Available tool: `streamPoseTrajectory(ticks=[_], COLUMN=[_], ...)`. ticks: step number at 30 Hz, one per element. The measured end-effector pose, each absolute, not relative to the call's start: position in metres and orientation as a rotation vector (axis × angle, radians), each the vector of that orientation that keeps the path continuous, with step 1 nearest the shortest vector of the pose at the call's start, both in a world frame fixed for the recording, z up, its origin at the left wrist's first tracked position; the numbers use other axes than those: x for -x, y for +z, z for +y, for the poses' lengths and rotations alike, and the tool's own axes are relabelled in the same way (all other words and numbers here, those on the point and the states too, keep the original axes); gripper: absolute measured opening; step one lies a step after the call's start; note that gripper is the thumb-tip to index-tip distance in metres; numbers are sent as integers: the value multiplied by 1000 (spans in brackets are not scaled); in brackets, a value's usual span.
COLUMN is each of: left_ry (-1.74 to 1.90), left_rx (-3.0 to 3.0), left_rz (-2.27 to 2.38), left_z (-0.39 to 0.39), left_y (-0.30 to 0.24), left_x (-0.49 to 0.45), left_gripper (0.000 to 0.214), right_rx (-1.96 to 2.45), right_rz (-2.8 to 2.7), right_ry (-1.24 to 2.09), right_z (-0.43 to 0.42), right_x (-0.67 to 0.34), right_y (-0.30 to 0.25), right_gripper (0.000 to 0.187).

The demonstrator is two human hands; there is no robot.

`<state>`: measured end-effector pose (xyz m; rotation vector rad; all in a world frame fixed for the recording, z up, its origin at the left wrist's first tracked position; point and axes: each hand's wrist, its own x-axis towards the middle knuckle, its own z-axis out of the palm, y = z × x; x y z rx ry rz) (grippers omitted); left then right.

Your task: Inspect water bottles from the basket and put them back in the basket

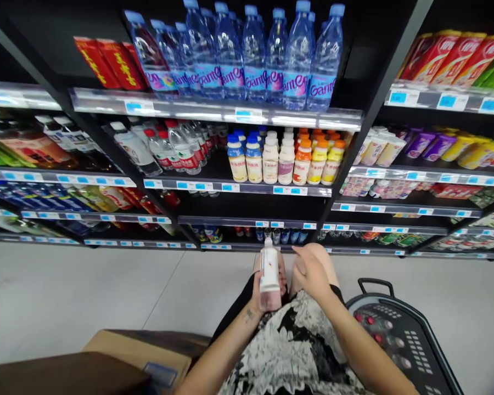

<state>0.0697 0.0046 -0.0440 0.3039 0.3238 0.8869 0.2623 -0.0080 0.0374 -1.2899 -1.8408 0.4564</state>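
Note:
My left hand (257, 285) is wrapped round a clear plastic bottle (270, 269) with a white label, held upright over my lap. The bottle's lower part looks pinkish, and its cap points toward the shelves. My right hand (312, 272) rests at my right knee, to the right of the bottle and apart from it. One of its fingers stretches toward the left, the others bend loosely, and nothing shows in it. Ahead, small drink bottles with coloured caps (286, 159) stand in a row on a middle shelf.
Large blue-capped water bottles (251, 60) line the upper shelf. Red-capped bottles (185, 148) lie to the left of the small drinks. On the floor at right stands a dark basket (407, 340) with several red-capped bottles inside. A cardboard box (140, 351) sits at lower left.

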Motion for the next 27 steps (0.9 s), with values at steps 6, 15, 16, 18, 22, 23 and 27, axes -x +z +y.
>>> streamPoseTrajectory(ticks=[6,15,16,18,22,23,27], left_ry=[977,868,854,839,850,858,877], left_rx=[-198,-554,-567,-579,-574,-569,-551], left_rz=[394,587,588,593,607,610,624], left_z=[10,8,7,7,5,4,3], left_y=[-54,-74,-73,-70,-67,-66,-65], left_x=[-61,-69,-70,-71,-73,-74,-79], left_gripper=[60,71,72,71,66,65,60], right_rx=[1424,1453,1467,1461,1444,1452,1474], right_rz=[-1802,-2016,-2030,-2020,-1978,-1972,-1964], right_ry=[978,965,964,989,995,996,1015], right_z=[-49,-41,-41,-43,-46,-46,-46], right_x=[-243,-252,-252,-252,-253,-253,-255], right_y=[-60,-66,-66,-65,-64,-64,-65], right_gripper=[47,56,58,57,53,52,53])
